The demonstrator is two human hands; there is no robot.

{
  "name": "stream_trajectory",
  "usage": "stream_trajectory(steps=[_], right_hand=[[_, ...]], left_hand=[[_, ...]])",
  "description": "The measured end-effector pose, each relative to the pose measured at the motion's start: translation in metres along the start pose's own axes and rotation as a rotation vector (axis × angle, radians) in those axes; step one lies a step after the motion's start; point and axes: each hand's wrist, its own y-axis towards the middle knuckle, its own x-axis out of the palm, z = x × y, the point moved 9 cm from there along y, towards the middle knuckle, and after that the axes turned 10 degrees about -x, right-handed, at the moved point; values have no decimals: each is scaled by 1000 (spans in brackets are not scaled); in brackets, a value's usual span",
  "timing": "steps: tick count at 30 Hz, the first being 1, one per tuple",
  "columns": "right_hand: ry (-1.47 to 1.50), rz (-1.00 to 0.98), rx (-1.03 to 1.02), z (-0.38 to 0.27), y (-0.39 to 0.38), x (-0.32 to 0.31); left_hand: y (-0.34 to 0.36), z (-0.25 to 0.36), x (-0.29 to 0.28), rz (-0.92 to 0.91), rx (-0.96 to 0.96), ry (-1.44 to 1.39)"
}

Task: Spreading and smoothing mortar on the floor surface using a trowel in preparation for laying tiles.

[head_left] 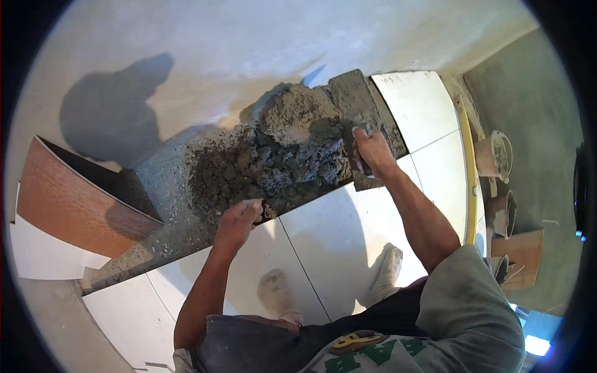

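A bed of wet grey mortar (298, 158) lies heaped along the wall, with a smoothed patch (357, 99) at its far right. My right hand (376, 155) is closed round the handle of what looks like a trowel, at the right side of the heap. The tool's blade is mostly hidden by the hand and blends with the mortar. Curled fingers close my left hand (237, 222) at the mortar's near edge, beside a small lump (268, 211). Whether it holds anything is hidden. White floor tiles (329, 230) border the mortar on the near side.
Loose tiles with a reddish-brown back (81, 199) lean at the left. A long yellow level or straightedge (471, 180) runs along the right. Beyond it stand buckets (491, 155) and a brown board (522, 258). My feet (277, 292) are on the tiles.
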Motion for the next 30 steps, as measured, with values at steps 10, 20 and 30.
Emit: stream_trajectory(steps=[10,20,30], right_hand=[[-505,-339,-287,-48,-3,132],[-422,-119,-561,-113,-14,78],[922,128,-703,-184,48,-98]], left_hand=[[-21,6,23,-27,-30,-42],[-13,-2,-3,85,-36,-94],[1,-10,7,7,-41,-112]])
